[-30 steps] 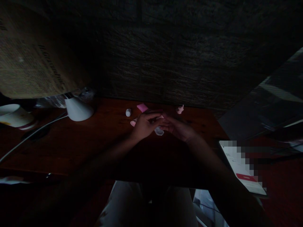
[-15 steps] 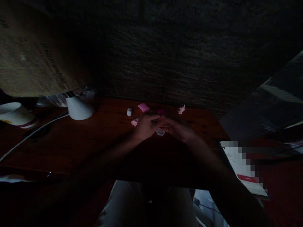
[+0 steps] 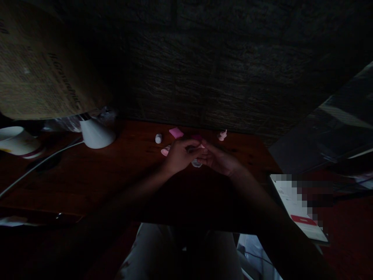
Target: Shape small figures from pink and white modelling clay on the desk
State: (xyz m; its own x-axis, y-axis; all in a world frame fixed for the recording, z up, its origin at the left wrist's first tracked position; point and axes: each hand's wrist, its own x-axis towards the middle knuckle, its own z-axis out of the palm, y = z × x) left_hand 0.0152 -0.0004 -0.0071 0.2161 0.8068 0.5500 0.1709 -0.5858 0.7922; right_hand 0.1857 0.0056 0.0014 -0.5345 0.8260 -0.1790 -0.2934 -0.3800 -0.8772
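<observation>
Over the table, my left hand (image 3: 180, 156) and my right hand (image 3: 218, 158) meet at the fingertips, their fingers curled and pressed together. A small pale pink piece, seemingly modelling clay (image 3: 201, 146), shows between the fingertips; the fingers cover most of it. Just below them lies a whitish, roundish thing (image 3: 197, 163), partly hidden. Beside my left hand rests a pink lump (image 3: 165, 150). Farther back are a bright pink square packet (image 3: 176, 132), a darker magenta piece (image 3: 197, 137), and a small whitish lump (image 3: 158, 138). A pale pink shaped figure (image 3: 222, 135) stands behind my right hand.
The dim wooden table (image 3: 110, 171) ends against a brick-patterned wall (image 3: 192, 77). To the left are a white cone-shaped base (image 3: 97, 134) with a cable, a paper cup (image 3: 20, 142) and a large printed brown paper piece (image 3: 43, 77). A booklet (image 3: 297, 210) lies at the right edge.
My fingers have shifted slightly where they meet, and more of the pale pink piece shows between them. The things on the table have stayed in place; the view has moved a little.
</observation>
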